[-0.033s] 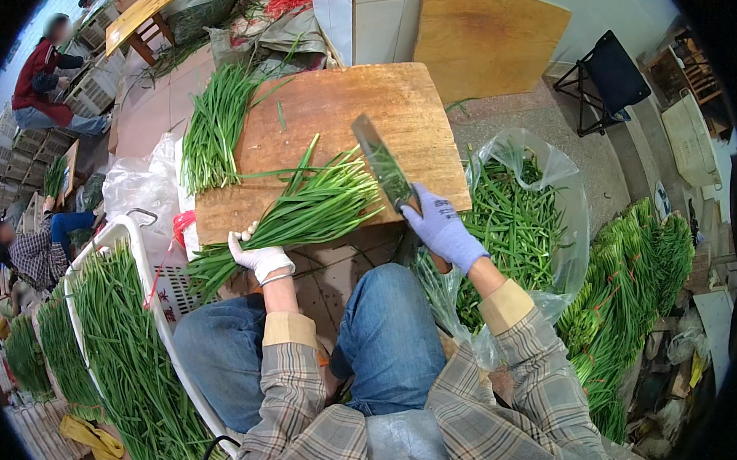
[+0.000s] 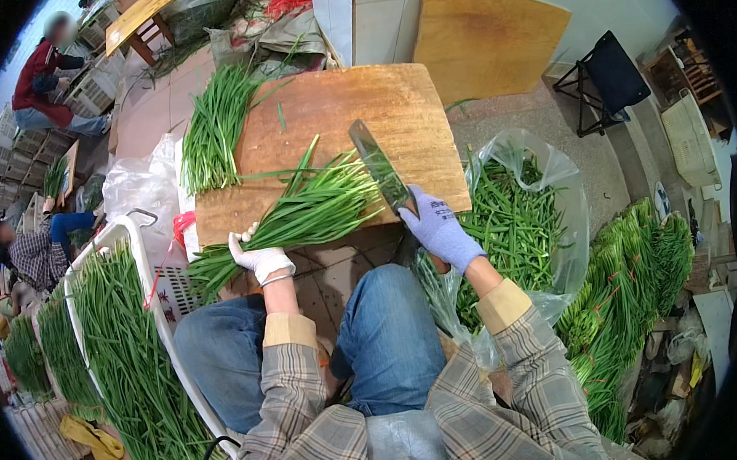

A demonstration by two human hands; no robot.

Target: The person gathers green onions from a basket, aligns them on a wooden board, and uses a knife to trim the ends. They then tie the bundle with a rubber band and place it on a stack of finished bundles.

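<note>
The bunch of green stalks (image 2: 320, 201) lies slantwise across the near edge of the wooden board (image 2: 360, 100), its leafy end in the grasp of the white-gloved left hand (image 2: 260, 258), its pale ends pointing up to the right. The right hand (image 2: 441, 230), in a lavender glove, grips the knife (image 2: 378, 162), whose blade stands between that hand and the stalk ends. A 2nd bunch (image 2: 217, 134) rests at the board's left; 1 clear bag (image 2: 576, 196) of greens sits right, 1 white basket (image 2: 170, 350) left.
</note>
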